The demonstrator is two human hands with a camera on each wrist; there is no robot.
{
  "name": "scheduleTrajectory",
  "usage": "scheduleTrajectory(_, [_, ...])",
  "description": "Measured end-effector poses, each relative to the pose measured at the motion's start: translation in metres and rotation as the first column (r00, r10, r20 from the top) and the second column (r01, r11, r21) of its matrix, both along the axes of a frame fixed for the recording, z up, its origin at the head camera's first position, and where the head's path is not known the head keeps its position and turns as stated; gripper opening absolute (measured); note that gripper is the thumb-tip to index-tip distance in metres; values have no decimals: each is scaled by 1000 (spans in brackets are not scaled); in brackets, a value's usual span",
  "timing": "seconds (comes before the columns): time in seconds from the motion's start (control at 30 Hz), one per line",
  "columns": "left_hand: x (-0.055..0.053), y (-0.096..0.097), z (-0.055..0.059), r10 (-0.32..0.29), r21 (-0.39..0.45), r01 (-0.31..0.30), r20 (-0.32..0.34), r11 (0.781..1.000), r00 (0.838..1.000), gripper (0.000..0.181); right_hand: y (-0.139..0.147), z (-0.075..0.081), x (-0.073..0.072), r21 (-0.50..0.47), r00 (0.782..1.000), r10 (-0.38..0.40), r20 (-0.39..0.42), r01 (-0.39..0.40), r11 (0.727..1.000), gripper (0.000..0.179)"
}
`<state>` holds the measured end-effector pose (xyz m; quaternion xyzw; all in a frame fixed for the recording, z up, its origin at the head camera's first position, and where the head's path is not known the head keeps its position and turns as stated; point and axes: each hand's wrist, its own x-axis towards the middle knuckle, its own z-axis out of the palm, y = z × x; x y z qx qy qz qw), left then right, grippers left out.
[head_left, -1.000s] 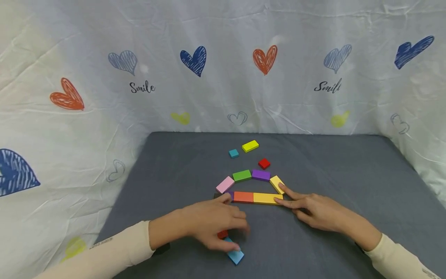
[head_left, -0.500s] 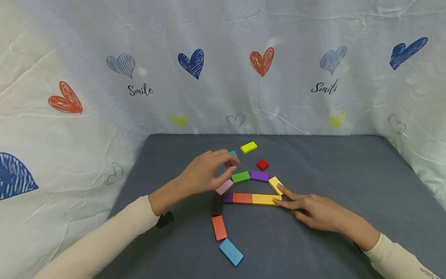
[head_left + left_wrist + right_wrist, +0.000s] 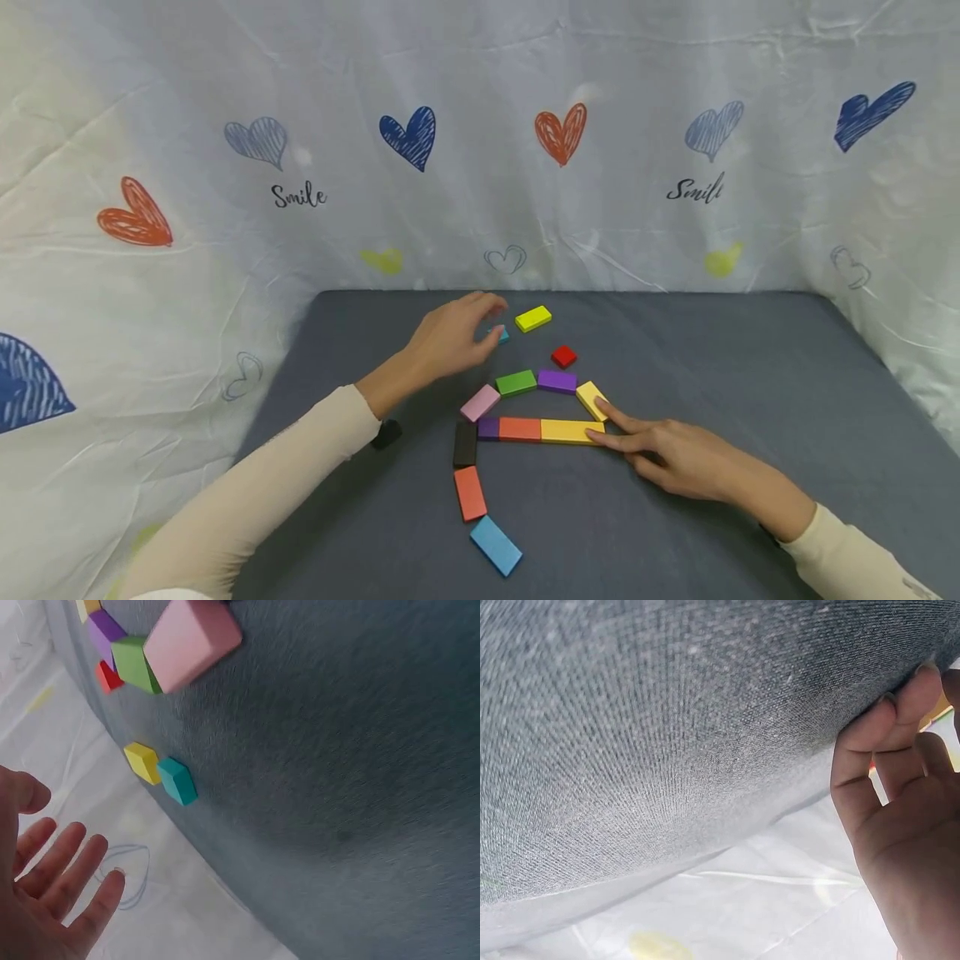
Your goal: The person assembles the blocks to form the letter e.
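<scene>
My left hand [image 3: 457,335] reaches over the far part of the table, loosely bent and holding nothing. A small teal block [image 3: 504,335] lies partly hidden behind its fingers, close to a yellow block [image 3: 533,318]. Extended fingertips of my right hand [image 3: 675,457] touch a pale yellow block [image 3: 590,398] and the right end of a longer yellow block [image 3: 564,431]. That long block lines up with an orange block [image 3: 520,429] and a dark purple one [image 3: 488,428]. Pink [image 3: 480,403], green [image 3: 516,383] and purple [image 3: 557,382] blocks arch above this row.
From the row's left end, a black block [image 3: 465,444], an orange-red block [image 3: 470,493] and a blue block [image 3: 496,546] curve toward me. A red block [image 3: 564,357] sits beyond the arch. Behind the grey table [image 3: 712,358] hangs a white cloth [image 3: 480,200] with hearts.
My left hand has moved from the near blocks up and away to the teal block, uncovering the black, orange-red and blue blocks. The right hand has stayed on the yellow blocks.
</scene>
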<state>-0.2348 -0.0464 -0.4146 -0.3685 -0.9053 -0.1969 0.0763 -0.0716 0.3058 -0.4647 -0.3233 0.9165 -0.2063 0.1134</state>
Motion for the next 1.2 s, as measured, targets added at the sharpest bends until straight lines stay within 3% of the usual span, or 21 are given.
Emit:
scheduleTrajectory(0.27, [-29,35,-3,101,-156,-84,100,984,990,50,0,1,0,-1,1000,2,9,-2,1000,62])
scheduleTrajectory(0.5, [-46,54,-9,161,-272,-124,117,954,980,57,1,-2,-1,-9,1000,6,-12,-6,1000,63])
scheduleTrajectory(0.67, [-53,61,-15,175,-313,-122,150,942,973,56,2,-2,-1,-9,1000,-5,-5,5,1000,63])
scheduleTrajectory(1.0, [-64,73,-31,210,-407,-141,129,902,969,63,1,-2,0,-7,1000,-16,17,16,1000,64])
scheduleTrajectory(1.2, [-67,84,-38,237,-382,-180,108,907,965,45,1,-2,0,-3,999,-28,24,28,1000,64])
